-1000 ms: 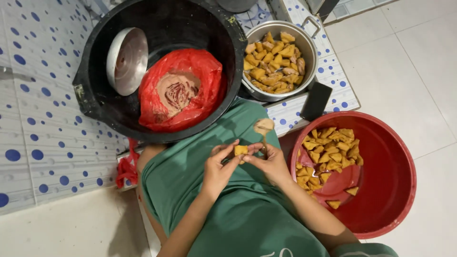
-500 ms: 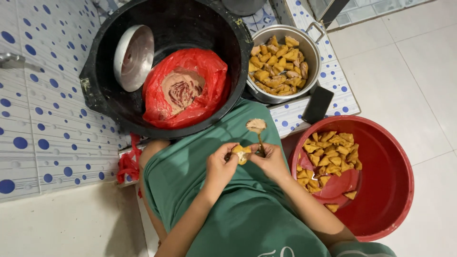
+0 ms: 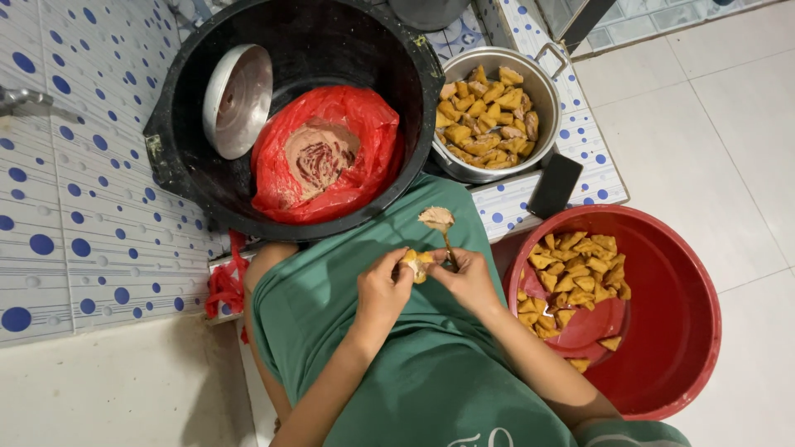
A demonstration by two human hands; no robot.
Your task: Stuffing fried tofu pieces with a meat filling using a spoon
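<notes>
I see the fried tofu puff, a small golden, spongy piece, at the centre of the view over the lap of a green garment. The left hand has its fingers clamped on the puff from seven o'clock. The right hand touches it from three o'clock, its fingers closed around the thin handle of a spoon, whose bowl, heaped with pale brown paste, points up towards twelve.

At eleven o'clock sits a big round black basin. Inside it lies a crumpled glossy red plastic bag opened on a smeared brownish filling, with a shiny metal lid leaning beside it. At one o'clock a steel pot is full of golden tofu pieces, and a flat dark phone lies just beside it on the white, blue-dotted tiled surface. At three to four o'clock a smooth red plastic tub holds more tofu pieces; its rim comes close to the right forearm. Pale floor tiles lie open beyond the tub.
</notes>
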